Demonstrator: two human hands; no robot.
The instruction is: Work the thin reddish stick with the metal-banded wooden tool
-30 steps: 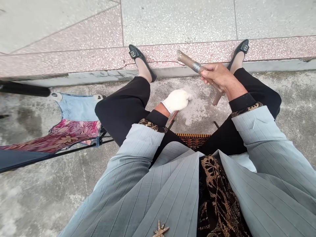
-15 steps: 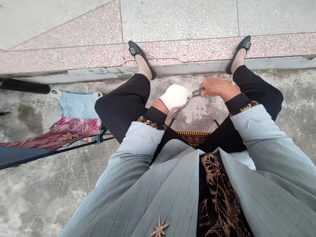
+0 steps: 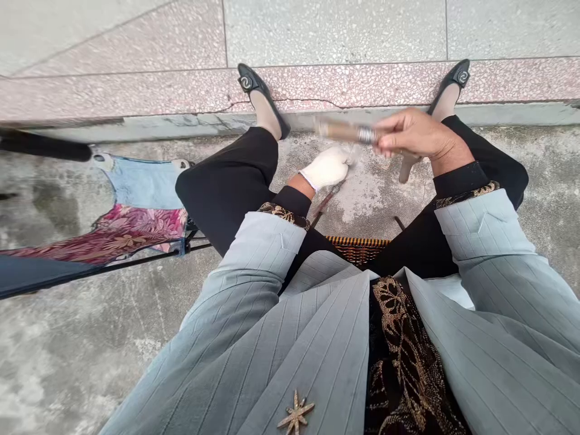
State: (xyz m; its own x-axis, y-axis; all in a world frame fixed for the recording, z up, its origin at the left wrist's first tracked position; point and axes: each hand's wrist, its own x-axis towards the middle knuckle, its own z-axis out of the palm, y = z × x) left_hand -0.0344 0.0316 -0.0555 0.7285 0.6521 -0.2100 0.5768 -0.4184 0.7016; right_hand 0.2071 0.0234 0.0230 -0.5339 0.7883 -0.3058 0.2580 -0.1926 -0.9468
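Clenching a wooden tool, the right hand hangs beyond a wicker basket's rim.

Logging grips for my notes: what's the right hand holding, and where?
The right hand grips a wooden handle just beside its metal band; motion blur hides finer detail.

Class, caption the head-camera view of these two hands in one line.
Bare right hand grips a brown wooden handle with a metal band near the white-gloved left hand.
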